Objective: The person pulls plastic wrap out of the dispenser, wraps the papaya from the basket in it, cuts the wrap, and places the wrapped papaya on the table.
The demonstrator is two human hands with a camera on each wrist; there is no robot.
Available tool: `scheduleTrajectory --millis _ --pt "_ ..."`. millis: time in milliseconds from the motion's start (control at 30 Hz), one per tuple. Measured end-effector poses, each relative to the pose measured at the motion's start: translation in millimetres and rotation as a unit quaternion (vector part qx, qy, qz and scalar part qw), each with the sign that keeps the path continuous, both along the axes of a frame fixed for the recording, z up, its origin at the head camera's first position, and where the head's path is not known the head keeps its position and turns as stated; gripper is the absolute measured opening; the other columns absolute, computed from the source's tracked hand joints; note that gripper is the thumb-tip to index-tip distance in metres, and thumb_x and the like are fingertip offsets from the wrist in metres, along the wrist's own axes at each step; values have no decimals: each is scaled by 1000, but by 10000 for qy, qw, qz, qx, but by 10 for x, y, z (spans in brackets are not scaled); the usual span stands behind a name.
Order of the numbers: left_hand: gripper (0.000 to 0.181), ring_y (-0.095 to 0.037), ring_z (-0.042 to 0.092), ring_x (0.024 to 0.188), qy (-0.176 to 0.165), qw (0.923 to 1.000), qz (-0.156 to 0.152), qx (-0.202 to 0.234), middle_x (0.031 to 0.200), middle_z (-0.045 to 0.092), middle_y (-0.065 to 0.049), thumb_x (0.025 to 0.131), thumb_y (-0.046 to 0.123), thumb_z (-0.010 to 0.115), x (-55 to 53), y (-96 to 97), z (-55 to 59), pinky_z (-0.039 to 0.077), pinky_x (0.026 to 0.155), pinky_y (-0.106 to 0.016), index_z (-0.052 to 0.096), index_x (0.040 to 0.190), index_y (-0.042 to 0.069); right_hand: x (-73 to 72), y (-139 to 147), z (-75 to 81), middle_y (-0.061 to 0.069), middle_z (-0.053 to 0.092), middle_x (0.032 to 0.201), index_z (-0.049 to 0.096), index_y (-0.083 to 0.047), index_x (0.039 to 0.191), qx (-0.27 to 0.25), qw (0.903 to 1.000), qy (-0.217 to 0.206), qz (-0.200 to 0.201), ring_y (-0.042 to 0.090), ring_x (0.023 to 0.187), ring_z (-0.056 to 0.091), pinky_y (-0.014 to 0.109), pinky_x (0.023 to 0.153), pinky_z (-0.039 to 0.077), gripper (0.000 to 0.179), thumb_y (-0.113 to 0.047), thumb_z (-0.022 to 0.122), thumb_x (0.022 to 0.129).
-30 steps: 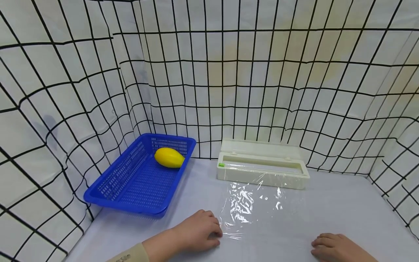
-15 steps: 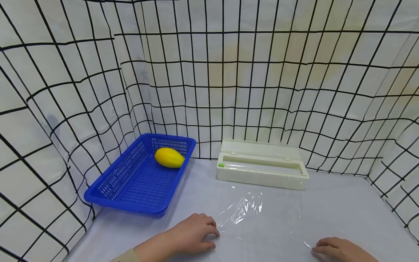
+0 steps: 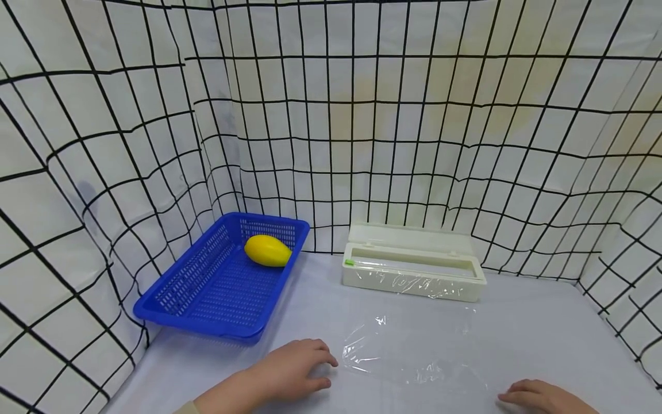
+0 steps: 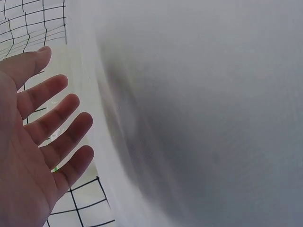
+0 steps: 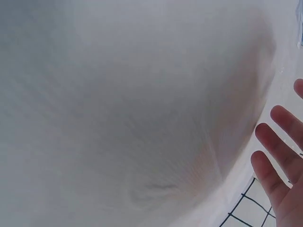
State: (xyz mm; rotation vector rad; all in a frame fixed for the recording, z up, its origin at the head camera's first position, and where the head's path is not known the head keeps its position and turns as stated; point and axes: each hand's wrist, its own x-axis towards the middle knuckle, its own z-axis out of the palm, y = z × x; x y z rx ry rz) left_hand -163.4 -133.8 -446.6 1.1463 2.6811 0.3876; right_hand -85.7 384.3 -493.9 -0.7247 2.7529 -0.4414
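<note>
A sheet of clear cling film [image 3: 398, 351] lies over the white tabletop, showing mostly as glints and creases. It runs back to a white cling film dispenser [image 3: 414, 283], whose lid stands raised. My left hand [image 3: 292, 371] is beside the film's left edge, fingers apart and holding nothing. In the left wrist view, that left hand [image 4: 42, 127] shows its palm with fingers loosely spread. At the film's near right corner is my right hand [image 3: 543, 397], partly cut off by the frame. The right wrist view shows the right hand's fingers [image 5: 279, 146] extended and spread, with nothing between them.
A blue plastic basket [image 3: 193, 330] stands at the left with a yellow lemon-shaped fruit [image 3: 267, 250] inside. Black wire grid panels [image 3: 353, 141] backed with white sheeting rise behind and on both sides. A green tab [image 3: 349, 262] sits on the dispenser's left end.
My left hand has drawn slightly leftward off the film's edge, its fingers loosening apart. My right hand has shifted a little right and nearer. The film's glints have spread and settled differently.
</note>
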Motion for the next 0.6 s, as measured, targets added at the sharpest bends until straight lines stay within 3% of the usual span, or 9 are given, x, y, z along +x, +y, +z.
scheduleTrajectory --millis 233,367,600 --pt "32 -8 59 103 -287 9986 313 329 110 64 12 93 39 67 -61 -51 47 50 93 -34 69 120 23 -56 -79 147 -15 60 114 68 -33 122 -612 9962 -326 -525 -2 95 56 27 73 54 34 -47 67 91" --pt "34 -11 60 101 -398 9966 539 474 111 64 9 94 38 67 -89 -77 196 52 89 -33 68 123 21 -142 -159 274 -11 62 114 68 -31 123 -760 9892 -593 -1104 -2 89 52 24 69 49 37 -48 67 90" --pt "38 -10 57 108 -540 9897 1107 734 117 61 16 95 46 62 -162 -225 594 52 91 -37 64 128 28 -364 -235 494 -5 68 111 67 -17 124 -1152 9864 186 -1159 3 91 59 24 70 51 43 -41 72 89"
